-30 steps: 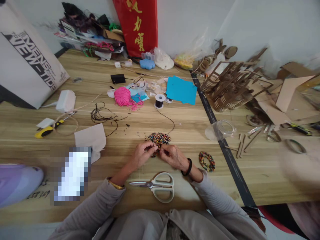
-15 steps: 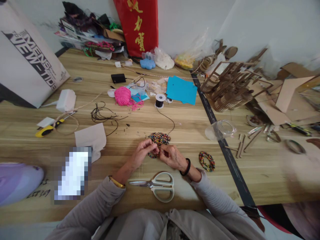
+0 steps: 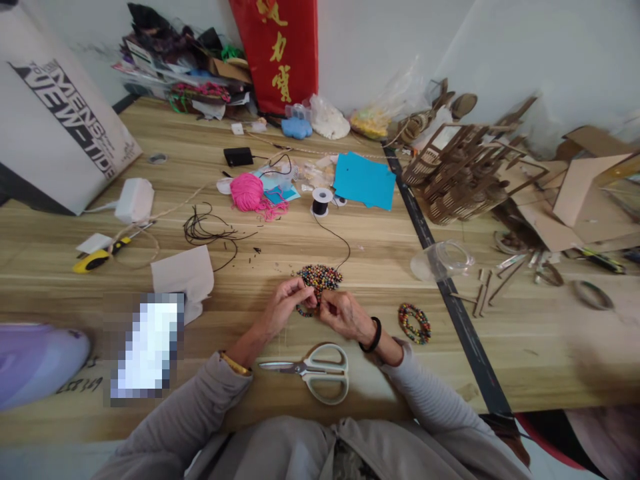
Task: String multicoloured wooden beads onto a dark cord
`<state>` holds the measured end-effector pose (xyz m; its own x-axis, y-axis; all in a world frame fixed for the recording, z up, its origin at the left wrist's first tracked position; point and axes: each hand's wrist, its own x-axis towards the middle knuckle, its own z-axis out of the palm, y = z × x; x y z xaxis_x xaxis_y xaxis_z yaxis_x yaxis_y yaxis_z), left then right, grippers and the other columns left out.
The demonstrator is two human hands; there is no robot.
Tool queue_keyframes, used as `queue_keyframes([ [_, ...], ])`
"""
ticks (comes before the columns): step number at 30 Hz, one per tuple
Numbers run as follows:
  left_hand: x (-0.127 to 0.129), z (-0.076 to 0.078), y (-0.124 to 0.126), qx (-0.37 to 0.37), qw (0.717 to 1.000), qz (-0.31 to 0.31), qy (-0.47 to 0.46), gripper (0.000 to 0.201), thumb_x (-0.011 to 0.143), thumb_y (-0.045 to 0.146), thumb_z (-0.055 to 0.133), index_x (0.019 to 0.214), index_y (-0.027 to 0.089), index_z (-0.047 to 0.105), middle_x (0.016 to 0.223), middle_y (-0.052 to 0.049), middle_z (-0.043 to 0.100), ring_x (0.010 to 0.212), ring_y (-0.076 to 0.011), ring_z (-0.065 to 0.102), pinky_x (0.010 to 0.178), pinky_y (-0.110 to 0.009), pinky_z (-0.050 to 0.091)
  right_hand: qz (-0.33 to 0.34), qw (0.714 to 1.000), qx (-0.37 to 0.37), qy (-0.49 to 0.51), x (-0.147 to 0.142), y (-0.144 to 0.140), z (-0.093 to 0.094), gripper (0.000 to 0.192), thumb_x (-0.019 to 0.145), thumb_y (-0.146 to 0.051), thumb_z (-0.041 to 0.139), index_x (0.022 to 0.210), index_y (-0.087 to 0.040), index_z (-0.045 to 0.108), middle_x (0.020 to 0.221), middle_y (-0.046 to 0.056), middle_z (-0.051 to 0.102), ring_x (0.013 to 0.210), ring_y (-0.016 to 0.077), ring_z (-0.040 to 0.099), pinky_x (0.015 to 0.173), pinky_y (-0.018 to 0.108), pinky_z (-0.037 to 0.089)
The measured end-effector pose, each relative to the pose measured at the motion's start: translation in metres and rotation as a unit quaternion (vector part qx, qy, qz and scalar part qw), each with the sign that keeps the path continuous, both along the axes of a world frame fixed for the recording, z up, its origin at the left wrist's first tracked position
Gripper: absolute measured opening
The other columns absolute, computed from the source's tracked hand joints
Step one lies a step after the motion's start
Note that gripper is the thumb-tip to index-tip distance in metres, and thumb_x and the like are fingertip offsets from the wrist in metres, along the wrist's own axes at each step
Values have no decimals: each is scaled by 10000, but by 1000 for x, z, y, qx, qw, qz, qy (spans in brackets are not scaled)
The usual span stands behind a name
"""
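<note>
Head cam: left hand [image 3: 283,305], right hand [image 3: 347,314] pinched, can't tell what's held; beads [image 3: 321,274] probably light, rolly, fingertip-pinch 1 each.

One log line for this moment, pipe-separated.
left hand: at multicoloured round beads | right hand: at same beads | white-handled metal scissors: lying on wooden table

**Wood-grain table [image 3: 380,230] busy from edge to edge**

A black strip [image 3: 424,233] crosses its right part, a clear cup [image 3: 425,265] lying over it. Mid-table sits a heap of coloured beads [image 3: 320,275]; scissors [image 3: 301,367] lie nearer the front edge, a beaded coil [image 3: 424,327] to the right. Farther back are a black-cord spool [image 3: 321,207], pink yarn [image 3: 247,191] and overlapping blue sheets [image 3: 364,180].
</note>
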<state>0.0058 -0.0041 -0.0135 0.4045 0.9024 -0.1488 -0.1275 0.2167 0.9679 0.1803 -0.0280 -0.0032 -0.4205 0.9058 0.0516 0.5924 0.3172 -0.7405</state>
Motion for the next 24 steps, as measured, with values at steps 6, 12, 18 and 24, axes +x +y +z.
queue_keyframes([
  [6, -1, 6, 3, 3, 1000, -1, 26, 265, 795, 362, 640, 671, 137, 575, 655, -15, 661, 618, -110, 583, 635, -233, 449, 15, 1000, 7, 26, 3, 1, -3, 164, 784, -127, 482, 625, -167, 477, 553, -52, 417, 501, 71, 337, 500, 198, 251],
  [12, -1, 8, 5, -6, 1000, 16, 22, 275, 744, 388, 684, 664, 135, 613, 664, -22, 677, 605, -110, 594, 624, -235, 473, 18, 998, 28, 44, 9, 2, -1, 160, 875, -201, 485, 725, -169, 534, 643, -18, 512, 559, 93, 422, 549, 210, 322],
  [18, -3, 4, 5, -28, 999, 25, 10, 258, 639, 316, 778, 764, 131, 649, 713, -30, 703, 647, -132, 629, 650, -255, 501, 14, 996, 58, 61, 11, 2, 3, 123, 913, -222, 462, 828, -182, 541, 685, 3, 548, 587, 114, 474, 564, 226, 362],
  [24, -4, 4, 6, -36, 999, 27, -16, 231, 649, 275, 770, 796, 124, 676, 786, -54, 726, 687, -142, 651, 693, -271, 524, 11, 996, 59, 70, 13, 2, 6, 122, 924, -225, 445, 874, -178, 546, 734, 19, 566, 598, 115, 492, 551, 224, 376],
])
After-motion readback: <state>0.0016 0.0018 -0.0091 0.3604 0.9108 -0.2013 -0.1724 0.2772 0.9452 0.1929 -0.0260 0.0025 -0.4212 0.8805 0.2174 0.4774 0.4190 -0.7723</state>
